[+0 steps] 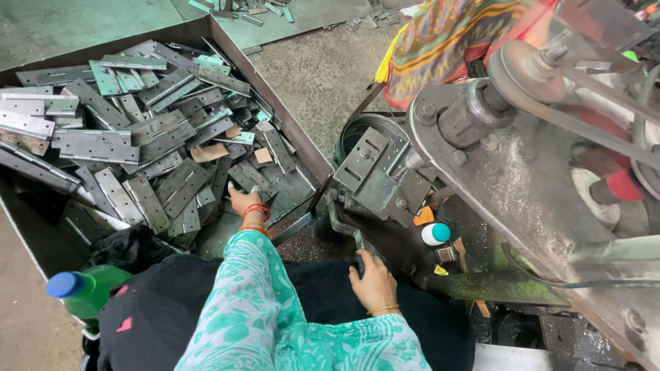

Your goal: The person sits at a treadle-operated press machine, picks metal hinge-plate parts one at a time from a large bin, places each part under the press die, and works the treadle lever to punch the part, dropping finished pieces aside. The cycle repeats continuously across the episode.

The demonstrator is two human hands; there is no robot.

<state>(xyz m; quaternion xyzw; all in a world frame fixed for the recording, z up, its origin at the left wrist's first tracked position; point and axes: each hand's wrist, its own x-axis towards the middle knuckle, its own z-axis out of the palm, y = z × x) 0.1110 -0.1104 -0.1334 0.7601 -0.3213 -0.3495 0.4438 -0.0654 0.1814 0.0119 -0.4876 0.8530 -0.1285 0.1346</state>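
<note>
Here the left hand (pixel 245 203) reaches into the bin (pixel 302 148) of hinges (pixel 96 145), its fingers curled down onto a hinge (pixel 240 180) near the bin's near right corner; whether they have closed on it I cannot tell, since the wrist and red bangles hide the grip. That hinge lies at about 7 o'clock from the middle of the view, at the edge of the heap closest to the person, probably because that edge is easiest to reach from a seated spot.

The right hand (pixel 373 280) rests at 6 o'clock, palm down on the dark base of the press (pixel 481 172), fingers spread a little and holding nothing that shows; it seems to steady the body beside the machine. Just above it, at 12 o'clock from that hand, flat hinge plates (pixel 375 168) sit on the press's work face, with a white bottle with a teal cap (pixel 434 233) to their lower right.

The heap of grey metal hinges fills the bin from 9 to 11 o'clock, lying every way. A green bottle with a blue cap (pixel 82 287) stands at 8 o'clock, outside the bin. At 1 o'clock another person's bright patterned cloth (pixel 454 38) shows beyond the press's belt wheel (pixel 529 69).
</note>
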